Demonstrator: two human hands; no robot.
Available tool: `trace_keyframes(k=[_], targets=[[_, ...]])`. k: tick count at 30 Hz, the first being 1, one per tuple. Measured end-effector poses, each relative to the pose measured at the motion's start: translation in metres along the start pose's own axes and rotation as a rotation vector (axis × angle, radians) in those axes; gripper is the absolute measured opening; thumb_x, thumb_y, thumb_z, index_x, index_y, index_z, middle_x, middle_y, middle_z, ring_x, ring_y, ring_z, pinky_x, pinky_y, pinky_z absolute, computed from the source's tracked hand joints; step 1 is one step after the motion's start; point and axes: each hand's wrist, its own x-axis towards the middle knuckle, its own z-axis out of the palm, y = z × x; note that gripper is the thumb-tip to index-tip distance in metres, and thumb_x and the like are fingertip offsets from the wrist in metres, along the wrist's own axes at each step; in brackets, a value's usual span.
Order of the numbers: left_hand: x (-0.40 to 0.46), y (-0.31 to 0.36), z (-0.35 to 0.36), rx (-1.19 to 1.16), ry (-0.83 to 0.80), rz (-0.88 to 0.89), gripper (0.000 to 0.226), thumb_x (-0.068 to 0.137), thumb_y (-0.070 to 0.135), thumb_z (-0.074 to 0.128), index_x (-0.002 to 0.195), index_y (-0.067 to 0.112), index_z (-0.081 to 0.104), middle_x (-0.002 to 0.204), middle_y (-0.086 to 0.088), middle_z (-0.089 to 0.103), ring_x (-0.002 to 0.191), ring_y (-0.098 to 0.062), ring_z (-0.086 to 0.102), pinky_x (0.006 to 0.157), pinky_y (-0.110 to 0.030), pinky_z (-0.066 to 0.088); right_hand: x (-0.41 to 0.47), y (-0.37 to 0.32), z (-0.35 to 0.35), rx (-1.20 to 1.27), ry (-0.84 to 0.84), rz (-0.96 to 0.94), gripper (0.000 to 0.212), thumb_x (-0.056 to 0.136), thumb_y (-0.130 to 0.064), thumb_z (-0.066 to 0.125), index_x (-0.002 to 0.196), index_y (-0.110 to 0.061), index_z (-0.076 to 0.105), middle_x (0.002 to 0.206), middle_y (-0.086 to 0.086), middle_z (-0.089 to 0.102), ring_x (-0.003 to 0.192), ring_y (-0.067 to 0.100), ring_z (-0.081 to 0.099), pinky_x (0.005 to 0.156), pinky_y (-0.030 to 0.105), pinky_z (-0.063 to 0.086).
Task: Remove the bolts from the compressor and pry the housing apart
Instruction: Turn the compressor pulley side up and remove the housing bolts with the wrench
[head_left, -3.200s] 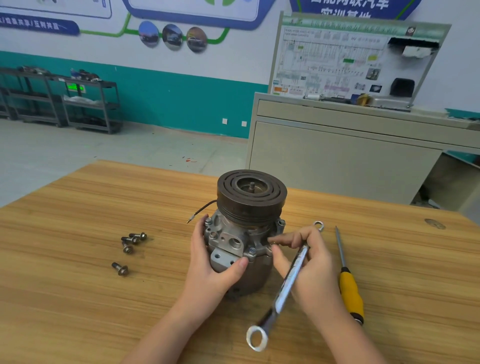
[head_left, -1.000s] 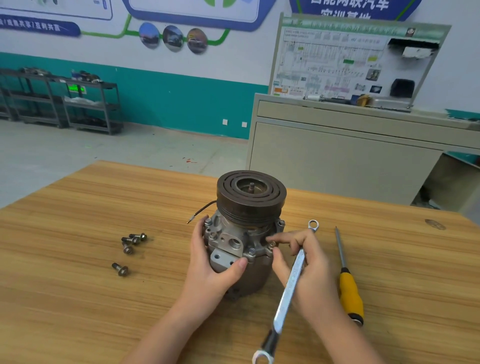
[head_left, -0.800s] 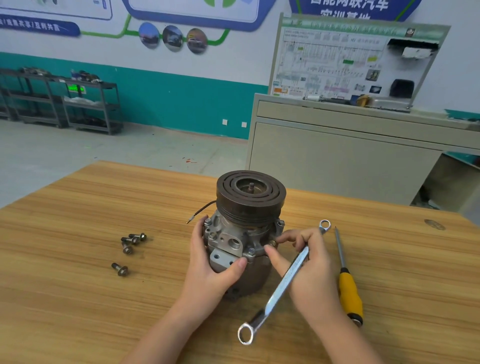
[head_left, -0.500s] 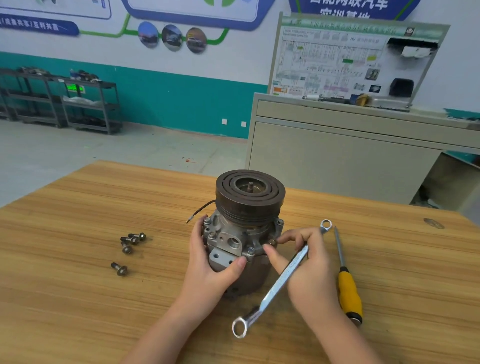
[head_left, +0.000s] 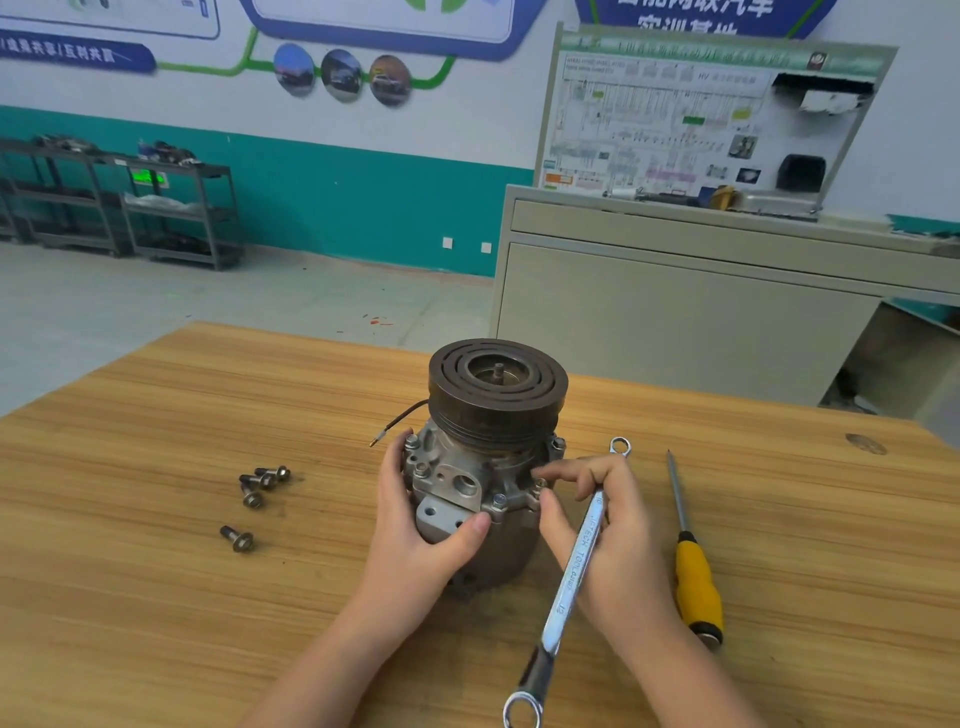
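The left hand (head_left: 415, 540) grips the compressor (head_left: 485, 467); the right hand (head_left: 618, 540) holds the wrench (head_left: 576, 566), fingertips (head_left: 545, 475) pinching a bolt (head_left: 540, 484).

Automotive training workshop: wiring-diagram trainer board (head_left: 696, 119) on grey cabinet (head_left: 675, 312); left of it, teal-banded wall with vehicle posters (head_left: 340, 75), metal parts racks (head_left: 171, 208); concrete floor (head_left: 156, 306).

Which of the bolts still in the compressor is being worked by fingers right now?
The bolt on the flange's right side: the right hand pinches it while holding the wrench. The other seated bolts are untouched.
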Motion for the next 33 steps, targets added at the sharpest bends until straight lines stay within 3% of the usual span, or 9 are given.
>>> trace_keyframes(k=[3, 9, 13, 17, 20, 25, 28, 33], targets=[[0.0004, 0.0000, -0.0001, -0.001, -0.001, 0.002, 0.096, 0.054, 0.055, 0.076, 0.131, 0.058, 0.018, 0.147, 0.009, 0.039, 0.129, 0.000, 0.045, 0.110, -0.033, 0.040, 0.0017, -0.0005, 0.0010, -0.017, 0.038, 0.022, 0.050, 0.075, -0.013, 0.077, 0.074, -0.042, 0.037, 0.090, -0.013, 0.065, 0.095, 0.003, 0.061, 0.080, 0.007, 0.041], [0.0012, -0.0014, -0.0003, 0.008, -0.001, 0.013, 0.099, 0.055, 0.055, 0.076, 0.134, 0.055, 0.017, 0.146, 0.009, 0.039, 0.131, -0.003, 0.043, 0.112, -0.037, 0.038, 0.0001, -0.0010, 0.0005, -0.005, -0.034, 0.016, 0.050, 0.082, -0.004, 0.068, 0.076, -0.043, 0.038, 0.098, -0.020, 0.065, 0.101, -0.001, 0.060, 0.083, 0.005, 0.041], [0.0013, -0.0014, -0.0007, 0.006, -0.009, 0.014, 0.097, 0.054, 0.057, 0.076, 0.132, 0.059, 0.017, 0.145, 0.014, 0.039, 0.129, 0.003, 0.043, 0.109, -0.032, 0.040, 0.0011, 0.0006, 0.0017, -0.048, 0.014, 0.034, 0.044, 0.076, -0.016, 0.076, 0.074, -0.036, 0.037, 0.095, -0.010, 0.063, 0.098, 0.001, 0.058, 0.081, 0.006, 0.040], [0.0012, -0.0023, -0.0009, 0.004, -0.005, 0.017, 0.099, 0.055, 0.057, 0.076, 0.134, 0.056, 0.017, 0.145, 0.015, 0.038, 0.130, 0.002, 0.042, 0.111, -0.032, 0.038, 0.0011, 0.0005, 0.0010, -0.052, 0.011, 0.003, 0.048, 0.079, -0.005, 0.073, 0.073, -0.037, 0.038, 0.093, -0.005, 0.064, 0.092, 0.005, 0.061, 0.077, 0.012, 0.045], [0.0011, -0.0031, -0.0011, 0.003, -0.012, 0.013, 0.101, 0.055, 0.056, 0.076, 0.135, 0.055, 0.015, 0.146, 0.016, 0.037, 0.128, 0.006, 0.042, 0.110, -0.029, 0.039, 0.0002, -0.0009, 0.0005, 0.002, -0.007, 0.006, 0.045, 0.081, -0.001, 0.070, 0.074, -0.035, 0.041, 0.096, -0.010, 0.067, 0.097, 0.001, 0.062, 0.081, 0.008, 0.043], [0.0008, -0.0018, -0.0016, 0.000, -0.013, 0.003, 0.100, 0.054, 0.057, 0.076, 0.135, 0.057, 0.016, 0.144, 0.019, 0.038, 0.128, 0.006, 0.042, 0.112, -0.036, 0.039, 0.0025, 0.0005, -0.0002, -0.007, 0.059, 0.028, 0.042, 0.074, -0.010, 0.079, 0.073, -0.028, 0.041, 0.086, -0.010, 0.065, 0.091, 0.008, 0.063, 0.080, 0.017, 0.048], [0.0006, -0.0016, -0.0014, 0.002, -0.012, -0.002, 0.102, 0.054, 0.057, 0.076, 0.137, 0.054, 0.016, 0.145, 0.018, 0.038, 0.129, 0.004, 0.042, 0.112, -0.039, 0.038, 0.0010, -0.0012, -0.0003, 0.019, -0.002, 0.020, 0.048, 0.080, -0.001, 0.072, 0.073, -0.039, 0.042, 0.093, -0.015, 0.067, 0.096, 0.004, 0.063, 0.080, 0.010, 0.045], [0.0003, -0.0014, -0.0011, 0.009, -0.011, -0.002, 0.107, 0.054, 0.056, 0.076, 0.142, 0.047, 0.015, 0.147, 0.012, 0.037, 0.133, -0.002, 0.041, 0.113, -0.041, 0.037, 0.0013, -0.0020, 0.0005, -0.016, 0.037, 0.016, 0.046, 0.076, -0.013, 0.077, 0.071, -0.038, 0.039, 0.092, -0.007, 0.066, 0.096, 0.004, 0.062, 0.081, 0.010, 0.044]])
